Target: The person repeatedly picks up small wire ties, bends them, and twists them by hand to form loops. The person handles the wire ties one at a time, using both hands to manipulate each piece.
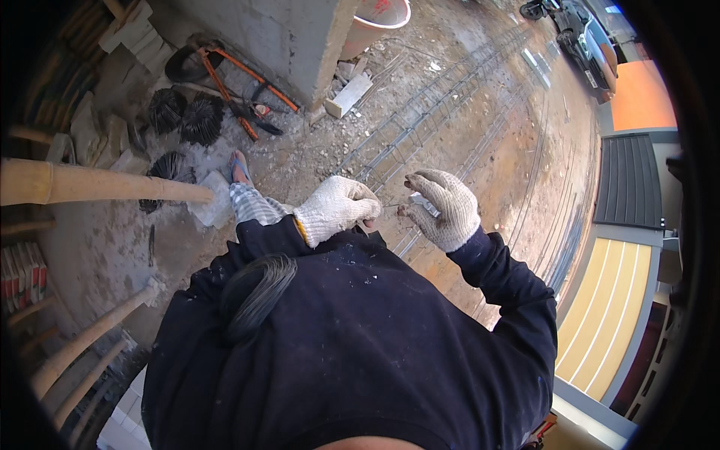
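My left hand (338, 210), in a white knitted glove, is curled at chest height with its fingertips together; a thin wire-like line shows beside them, but whether it is held is unclear. My right hand (444, 211), in a similar glove with soiled fingertips, faces it with thumb and fingers apart. A pale grey object (424, 203) shows in the gap of the right hand, seemingly beyond it. Below both hands, long rebar cages (419, 121) lie on the dirt ground. A bundle of thin dark wires (264, 295) hangs against the dark sweater, left of the chest.
Several bundles of dark wire (202, 118) lie near an orange-handled tool (228, 93) by a concrete wall (281, 42). A bamboo pole (107, 188) stands left. Beyond are a pink bucket (374, 25), a white block (350, 94) and a parked vehicle (590, 50).
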Motion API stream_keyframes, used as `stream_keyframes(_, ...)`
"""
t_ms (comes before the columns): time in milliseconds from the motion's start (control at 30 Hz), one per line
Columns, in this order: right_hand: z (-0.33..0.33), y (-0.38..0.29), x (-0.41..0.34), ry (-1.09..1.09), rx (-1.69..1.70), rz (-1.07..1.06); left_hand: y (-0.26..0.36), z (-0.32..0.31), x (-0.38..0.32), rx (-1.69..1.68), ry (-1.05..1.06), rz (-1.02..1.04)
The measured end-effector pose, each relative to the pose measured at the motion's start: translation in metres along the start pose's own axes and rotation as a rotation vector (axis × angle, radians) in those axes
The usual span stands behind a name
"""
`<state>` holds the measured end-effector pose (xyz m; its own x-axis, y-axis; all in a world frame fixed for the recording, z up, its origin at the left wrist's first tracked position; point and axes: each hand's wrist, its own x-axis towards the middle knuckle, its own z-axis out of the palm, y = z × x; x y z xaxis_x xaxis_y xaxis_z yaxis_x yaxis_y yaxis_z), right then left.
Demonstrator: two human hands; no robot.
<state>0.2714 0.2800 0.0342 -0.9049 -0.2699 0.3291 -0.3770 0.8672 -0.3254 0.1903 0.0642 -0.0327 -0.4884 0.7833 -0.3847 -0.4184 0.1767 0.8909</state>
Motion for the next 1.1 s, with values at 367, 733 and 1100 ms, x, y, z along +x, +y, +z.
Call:
stream_keyframes(367,0.009,0.023,-0.032,-0.544,0.513,0.504,0.007,0.003,0.007,0.281,-0.044,0.13)
stream_keyframes(733,0.045,0.013,-0.016,-0.266,0.537,0.401,0.016,-0.002,0.026,0.773,0.058,0.688)
stream_keyframes(1100,0.013,0.038,-0.014,0.132,0.601,0.611,-0.042,-0.13,0.017,0.813,0.832,0.058)
